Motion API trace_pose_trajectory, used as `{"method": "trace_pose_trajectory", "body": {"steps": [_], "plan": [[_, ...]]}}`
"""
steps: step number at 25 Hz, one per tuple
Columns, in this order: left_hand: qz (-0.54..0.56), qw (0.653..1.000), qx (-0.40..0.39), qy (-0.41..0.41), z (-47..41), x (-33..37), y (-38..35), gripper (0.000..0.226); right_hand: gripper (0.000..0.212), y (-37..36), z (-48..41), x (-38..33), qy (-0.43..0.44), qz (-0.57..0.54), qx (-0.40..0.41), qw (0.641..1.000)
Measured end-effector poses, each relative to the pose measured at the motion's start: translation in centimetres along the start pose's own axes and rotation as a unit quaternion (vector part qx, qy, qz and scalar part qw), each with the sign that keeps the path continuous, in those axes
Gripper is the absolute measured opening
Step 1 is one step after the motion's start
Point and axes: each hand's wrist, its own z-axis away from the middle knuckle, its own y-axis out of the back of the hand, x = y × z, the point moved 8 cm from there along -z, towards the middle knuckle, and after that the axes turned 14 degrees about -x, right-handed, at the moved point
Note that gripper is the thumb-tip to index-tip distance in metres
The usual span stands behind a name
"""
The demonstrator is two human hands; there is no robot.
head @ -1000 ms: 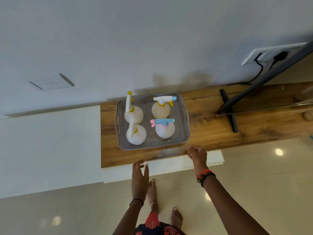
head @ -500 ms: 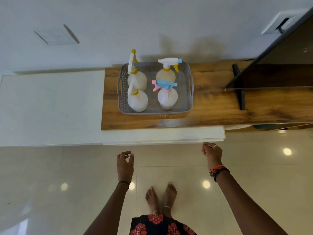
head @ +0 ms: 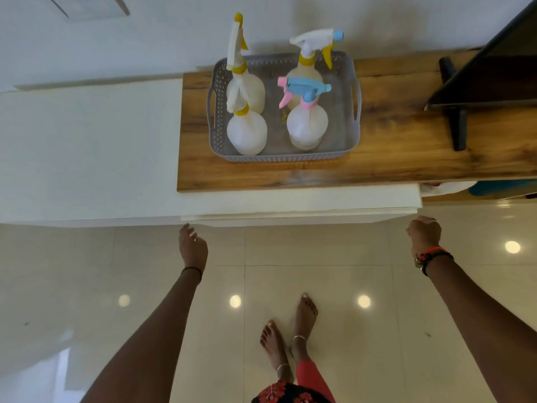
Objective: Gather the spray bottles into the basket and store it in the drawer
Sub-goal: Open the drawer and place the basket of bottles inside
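Note:
A grey perforated basket [head: 351,112] stands on the wooden top [head: 406,146] of a low white cabinet. Several white spray bottles stand upright in it: two with yellow collars on the left [head: 247,132], one with a blue and pink trigger at front right [head: 307,123], one with a white and yellow trigger behind it [head: 308,53]. The white drawer front [head: 299,212] lies below the wooden top. My left hand [head: 191,245] hangs just under the drawer's left lower edge, fingers apart, empty. My right hand [head: 424,234] is at the drawer's right lower corner, fingers curled, holding nothing that I can see.
A dark TV screen on a black stand [head: 456,123] occupies the right of the wooden top. A white wall rises behind. A white ledge [head: 87,141] extends left of the cabinet. Glossy cream floor tiles [head: 319,274] and my bare feet [head: 290,338] are below.
Both hands dropped from the wooden top's front edge down to the drawer's lower edge and spread wider apart. The view tilted down and closer; the basket stays put.

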Motion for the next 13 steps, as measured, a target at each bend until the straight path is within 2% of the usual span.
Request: {"method": "trace_pose_trajectory", "body": {"steps": [3,6,10,13], "plan": [[0.076,0.997,0.025,0.022,-2.5,-0.5,0.8,0.045,0.041,-1.0,-1.3,-1.1,0.019,-0.028,0.015,0.999],[0.126,0.989,0.061,0.045,-3.5,-1.4,1.1,0.043,0.041,-1.2,-2.1,-0.5,0.016,-0.093,0.051,0.994],[0.123,0.99,0.054,0.054,-4.7,-2.2,1.2,0.042,0.041,-2.2,-2.3,-0.1,0.024,-0.231,0.037,0.972],[0.095,0.992,0.059,0.051,-4.9,-2.4,1.5,0.042,0.041,-2.5,-1.4,0.1,0.034,-0.247,0.062,0.967]]}}
